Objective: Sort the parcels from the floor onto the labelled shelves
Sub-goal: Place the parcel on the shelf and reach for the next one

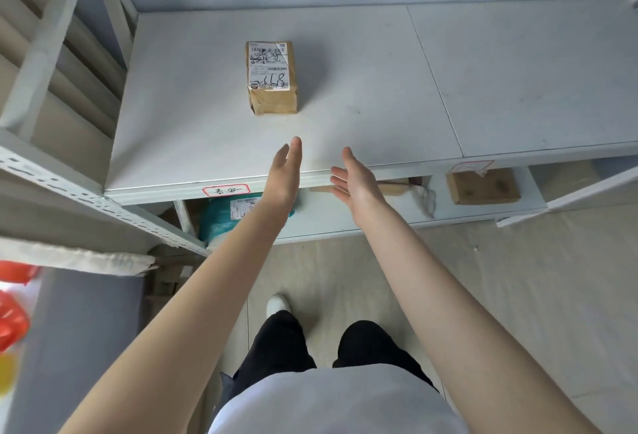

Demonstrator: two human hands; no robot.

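Both hands, left hand (pixel 284 171) and right hand (pixel 355 181), hover spread and empty; brown parcel (pixel 272 76) sits label-up on the shelf (pixel 379 99), readable.

A person seen from above, with bare forearms and a bare left hand (pixel 284 175) and right hand (pixel 355 181). They wear a light grey top (pixel 331 402), black trousers (pixel 276 347) and, at 12 o'clock from the trousers, a white shoe (pixel 277 304).

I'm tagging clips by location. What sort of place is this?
Probably a parcel sorting or pickup room: a brown parcel with a shipping label on a metal shelf, handwritten shelf tags, and more parcels below.
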